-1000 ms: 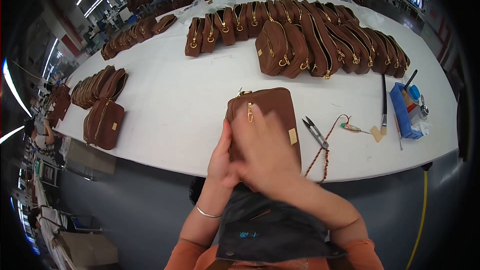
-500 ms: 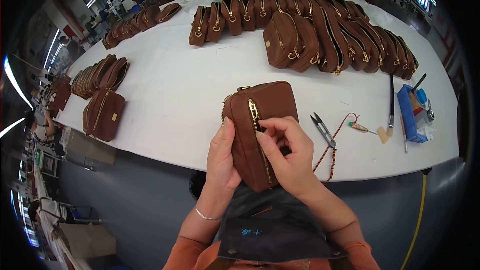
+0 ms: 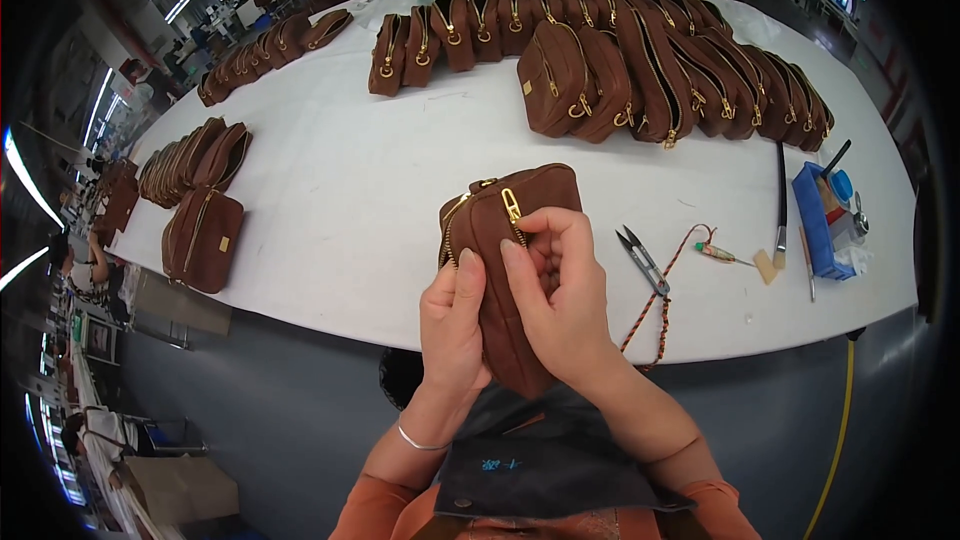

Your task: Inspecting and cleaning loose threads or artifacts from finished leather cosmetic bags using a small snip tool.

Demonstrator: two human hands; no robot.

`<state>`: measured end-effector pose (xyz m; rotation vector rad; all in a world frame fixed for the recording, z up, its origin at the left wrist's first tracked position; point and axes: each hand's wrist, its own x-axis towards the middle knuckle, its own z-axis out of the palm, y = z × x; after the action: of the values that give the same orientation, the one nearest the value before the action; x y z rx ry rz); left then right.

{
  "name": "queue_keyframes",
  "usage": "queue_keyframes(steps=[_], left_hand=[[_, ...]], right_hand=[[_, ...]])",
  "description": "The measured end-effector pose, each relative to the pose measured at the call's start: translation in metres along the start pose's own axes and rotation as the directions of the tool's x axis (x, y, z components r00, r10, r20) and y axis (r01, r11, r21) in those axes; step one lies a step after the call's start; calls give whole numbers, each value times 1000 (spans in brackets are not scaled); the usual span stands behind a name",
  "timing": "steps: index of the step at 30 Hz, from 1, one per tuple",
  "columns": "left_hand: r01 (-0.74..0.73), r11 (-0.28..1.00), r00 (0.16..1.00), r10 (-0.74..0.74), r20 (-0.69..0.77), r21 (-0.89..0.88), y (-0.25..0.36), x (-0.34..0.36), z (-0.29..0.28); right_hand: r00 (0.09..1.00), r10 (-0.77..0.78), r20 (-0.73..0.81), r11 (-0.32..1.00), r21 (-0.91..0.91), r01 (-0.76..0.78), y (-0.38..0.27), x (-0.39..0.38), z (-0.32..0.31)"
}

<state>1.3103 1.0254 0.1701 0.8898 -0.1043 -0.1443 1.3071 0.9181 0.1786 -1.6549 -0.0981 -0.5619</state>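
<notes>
A brown leather zipper pouch (image 3: 494,280) is tilted up between my two hands, close to the table's front edge. My left hand (image 3: 457,315) wraps its left side, thumb lying on the front face. With fingers bent, my right hand (image 3: 560,290) grips the right side of the front; its thumb and forefinger are at the front zipper, just under the gold zipper pull (image 3: 511,205). The fingers cover most of that zipper. A second gold zipper (image 3: 455,215) runs round the pouch's upper left edge.
Rows of similar brown pouches (image 3: 650,75) line the far side of the white table (image 3: 360,200), with another stack (image 3: 200,180) at left. On the right lie thread snips (image 3: 642,260) with a braided cord, an awl (image 3: 718,253), a brush (image 3: 781,210) and a blue tray (image 3: 818,220).
My right hand has shifted left and slightly up on the pouch, covering more of the front zipper. The left thumb now rests further in, and the pouch has turned slightly.
</notes>
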Motion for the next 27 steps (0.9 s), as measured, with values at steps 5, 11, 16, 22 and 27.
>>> queue_keyframes(steps=[5, 11, 16, 22, 27], left_hand=[[-19, 1000, 999, 19, 41, 8, -4, -1, -7], [-5, 998, 1000, 4, 17, 66, -5, -4, -8], [-15, 1000, 999, 15, 47, 14, -3, -4, -9], [5, 1000, 997, -4, 73, -6, -5, 0, -16], [40, 995, 997, -34, 65, -89, 1, 2, -20]], right_hand=[[991, -130, 32, 990, -54, 132, 0, -5, -4], [999, -36, 30, 997, 64, 34, 4, 14, -4], [992, -99, 79, 994, 52, 95, 1, 2, -9], [993, -98, 67, 985, -136, 106, -4, 3, -1], [999, -42, -11, 998, 36, 43, 13, 1, -11]])
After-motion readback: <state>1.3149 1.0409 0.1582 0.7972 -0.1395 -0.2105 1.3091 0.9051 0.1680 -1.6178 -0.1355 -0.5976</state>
